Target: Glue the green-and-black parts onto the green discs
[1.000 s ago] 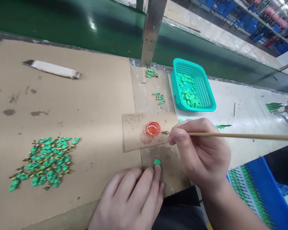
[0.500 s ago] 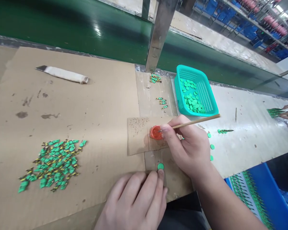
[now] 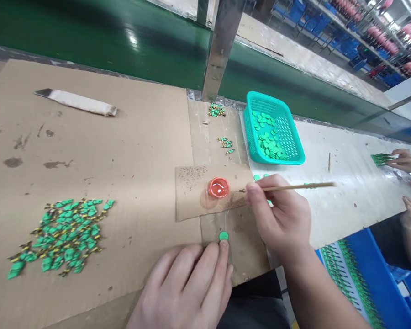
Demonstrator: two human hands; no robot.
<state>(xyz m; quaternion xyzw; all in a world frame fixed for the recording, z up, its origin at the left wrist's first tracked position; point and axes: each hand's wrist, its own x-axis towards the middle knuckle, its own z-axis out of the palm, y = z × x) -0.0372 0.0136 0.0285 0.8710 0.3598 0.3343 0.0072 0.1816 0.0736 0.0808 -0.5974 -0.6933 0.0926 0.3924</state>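
Note:
My right hand (image 3: 279, 219) pinches a thin wooden-handled brush (image 3: 297, 187), its dark tip just right of a small red cup (image 3: 218, 188) of shiny liquid. That cup stands on a speckled piece of cardboard (image 3: 188, 208). Below it, a green disc (image 3: 223, 236) with small marks lies at the index fingertip of my left hand (image 3: 188, 283). The fingers of this hand are curled close together, and the thumb is mostly hidden. Several more green discs (image 3: 256, 177) lie close by my right hand, partly covered by it.
A turquoise basket (image 3: 292, 137) holds many green discs. Green-and-yellow pieces (image 3: 71, 235) are heaped at left, below a cloth-wrapped blade (image 3: 78, 102). Smaller piles sit by the metal post (image 3: 222, 50). Another person's hands (image 3: 406, 161) work at far right, above a blue crate (image 3: 366, 278).
My right hand has lifted the brush out of the red cup and moved it right. My left hand stays at the green disc. The whole view has shifted slightly.

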